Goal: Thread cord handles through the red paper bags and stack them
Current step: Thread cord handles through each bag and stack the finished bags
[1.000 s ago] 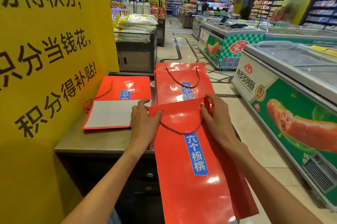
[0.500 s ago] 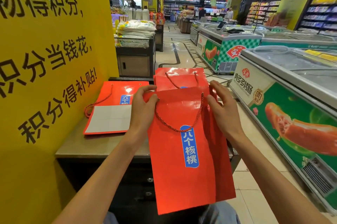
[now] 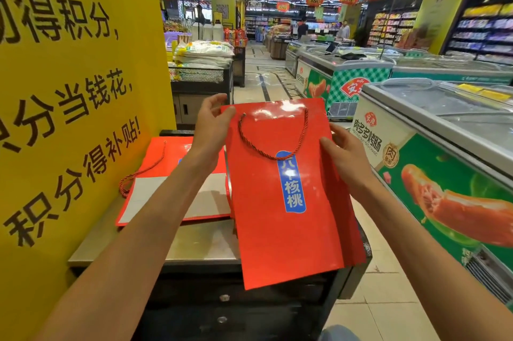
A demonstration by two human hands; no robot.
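Both hands hold one glossy red bag (image 3: 280, 229) upright at frame centre, its twisted cord handle (image 3: 273, 143) looped above a blue label. Left hand (image 3: 212, 121) pinches the top-left corner; right hand (image 3: 345, 154) grips the right edge, hiding it.

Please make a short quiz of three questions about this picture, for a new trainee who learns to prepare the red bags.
1. True or false: the left hand pinches the top left corner of the held red paper bag.
2. Where does the cord handle of the held bag hang? A) over the printed front, above the blue label; B) off the bottom edge; C) around the right hand's wrist.
3. Fill in: the other flat red bag lies on the ____ counter.

Key: 1. true. 2. A. 3. steel; it lies left of the held bag, while the right hand steadies the held bag's right edge.
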